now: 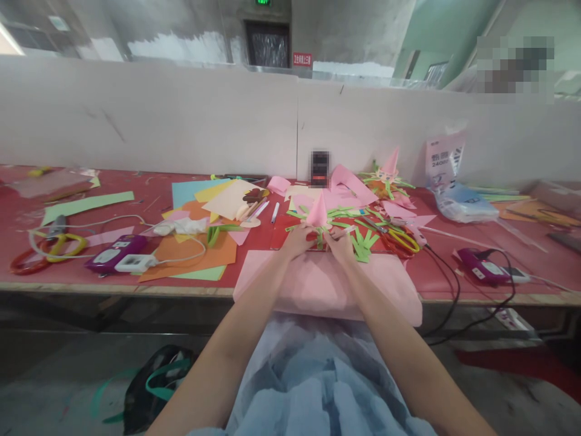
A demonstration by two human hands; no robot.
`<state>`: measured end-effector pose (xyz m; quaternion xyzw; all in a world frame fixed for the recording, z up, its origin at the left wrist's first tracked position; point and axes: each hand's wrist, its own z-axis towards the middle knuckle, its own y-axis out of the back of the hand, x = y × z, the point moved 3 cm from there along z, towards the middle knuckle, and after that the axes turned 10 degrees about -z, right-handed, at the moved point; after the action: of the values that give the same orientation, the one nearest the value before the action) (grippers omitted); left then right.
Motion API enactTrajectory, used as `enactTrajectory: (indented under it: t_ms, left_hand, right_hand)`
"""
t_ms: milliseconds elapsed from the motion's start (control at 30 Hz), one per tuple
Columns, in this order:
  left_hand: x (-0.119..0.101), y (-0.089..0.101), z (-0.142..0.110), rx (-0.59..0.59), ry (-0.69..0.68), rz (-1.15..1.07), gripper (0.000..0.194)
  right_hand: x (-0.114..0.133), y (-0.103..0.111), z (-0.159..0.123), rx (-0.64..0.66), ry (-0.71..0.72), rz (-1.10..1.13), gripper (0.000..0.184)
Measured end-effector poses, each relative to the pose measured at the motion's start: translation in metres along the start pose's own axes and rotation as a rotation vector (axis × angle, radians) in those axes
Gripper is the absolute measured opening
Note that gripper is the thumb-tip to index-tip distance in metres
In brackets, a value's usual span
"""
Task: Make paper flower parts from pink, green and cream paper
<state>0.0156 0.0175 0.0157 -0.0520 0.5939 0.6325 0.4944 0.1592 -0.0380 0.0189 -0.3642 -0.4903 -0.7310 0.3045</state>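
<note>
A small paper craft with a pink paper cone [316, 212] on top and green paper strips around its base stands in front of me. My left hand [298, 239] pinches it at its left side, fingers closed. From the right, my right hand [340, 244] has its fingers closed at the base, by a short green paper strip [320, 241]. A slim whitish stick [347, 231] shows by the right hand; whether the hand holds it I cannot tell. Cut green paper [363, 247] lies to the right, touching a pair of scissors [402, 239] with orange and yellow handles.
A pink sheet [327, 281] covers the table's front edge. Coloured paper [200, 248], a purple device [115, 253] with a cable and more scissors [54, 242] lie left. Rightward are another cone craft [389, 169], a plastic pack [463, 203] and a second purple device [483, 266].
</note>
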Motion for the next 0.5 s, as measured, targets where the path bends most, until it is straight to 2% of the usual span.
enactTrajectory:
  t_ms: [500]
  left_hand:
    - [0.0016,-0.0009,0.0000,-0.009,-0.005,-0.006,0.022]
  right_hand:
    - [-0.0003,0.0038,0.0025,-0.048,-0.061,-0.096,0.033]
